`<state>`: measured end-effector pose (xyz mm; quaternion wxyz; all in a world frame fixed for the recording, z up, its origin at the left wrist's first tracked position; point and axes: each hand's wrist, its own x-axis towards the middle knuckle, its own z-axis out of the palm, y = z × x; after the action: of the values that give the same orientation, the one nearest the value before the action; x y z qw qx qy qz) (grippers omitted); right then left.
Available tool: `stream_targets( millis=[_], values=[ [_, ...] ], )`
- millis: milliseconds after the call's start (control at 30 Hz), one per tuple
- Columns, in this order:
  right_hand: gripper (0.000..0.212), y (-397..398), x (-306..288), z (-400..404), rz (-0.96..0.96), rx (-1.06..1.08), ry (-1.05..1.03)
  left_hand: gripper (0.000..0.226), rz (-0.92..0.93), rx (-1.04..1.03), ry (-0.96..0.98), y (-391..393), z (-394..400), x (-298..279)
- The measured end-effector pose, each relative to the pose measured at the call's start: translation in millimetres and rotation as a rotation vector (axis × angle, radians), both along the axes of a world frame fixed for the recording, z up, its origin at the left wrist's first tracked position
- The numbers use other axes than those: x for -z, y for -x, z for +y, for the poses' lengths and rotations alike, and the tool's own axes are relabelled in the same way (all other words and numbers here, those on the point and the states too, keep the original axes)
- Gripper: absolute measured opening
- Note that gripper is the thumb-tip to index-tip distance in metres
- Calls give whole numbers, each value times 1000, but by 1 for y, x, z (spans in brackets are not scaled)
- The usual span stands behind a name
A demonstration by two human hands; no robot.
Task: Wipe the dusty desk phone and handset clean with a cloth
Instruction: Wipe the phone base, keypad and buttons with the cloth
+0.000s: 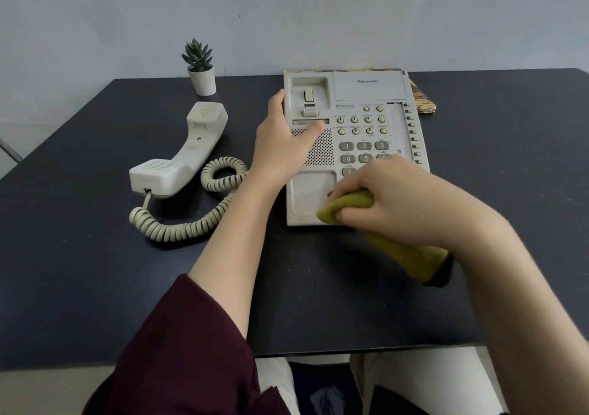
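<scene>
We look down on a dark table (79, 271). At ten o'clock the cream handset (181, 153) lies off its cradle, apart from the phone, with a small potted plant (200, 67) beyond it at eleven o'clock against the wall. Its coiled cord (191, 220) loops across the table toward the phone. At the centre our left hand (283, 147), sleeve (178, 351) dark red, lies on the left side of the desk phone (369, 89), fingers fairly straight, thumb across the speaker grille. At three o'clock our right hand (401, 204) has its fingers curled round a bunched olive cloth (414, 258), pressing it on the phone's near edge. A patterned object (424, 99) peeks from behind the phone at one o'clock
</scene>
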<state>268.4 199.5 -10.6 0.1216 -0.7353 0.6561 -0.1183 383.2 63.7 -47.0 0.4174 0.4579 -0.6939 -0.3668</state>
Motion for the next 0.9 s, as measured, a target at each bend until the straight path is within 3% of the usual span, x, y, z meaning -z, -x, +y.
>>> stream_targets(
  millis=[200,500,667,900],
  values=[
    [25,-24,14,-22,-35,-12,117,69,16,-8,-7,0,0,0],
    [25,-29,6,-23,-30,-17,-112,67,-8,20,19,0,0,0],
    [24,-22,-3,-17,79,64,-193,69,-22,33,23,-1,0,0],
    [21,-9,-17,7,133,95,-161,68,-15,34,28,-1,0,1]
  ],
)
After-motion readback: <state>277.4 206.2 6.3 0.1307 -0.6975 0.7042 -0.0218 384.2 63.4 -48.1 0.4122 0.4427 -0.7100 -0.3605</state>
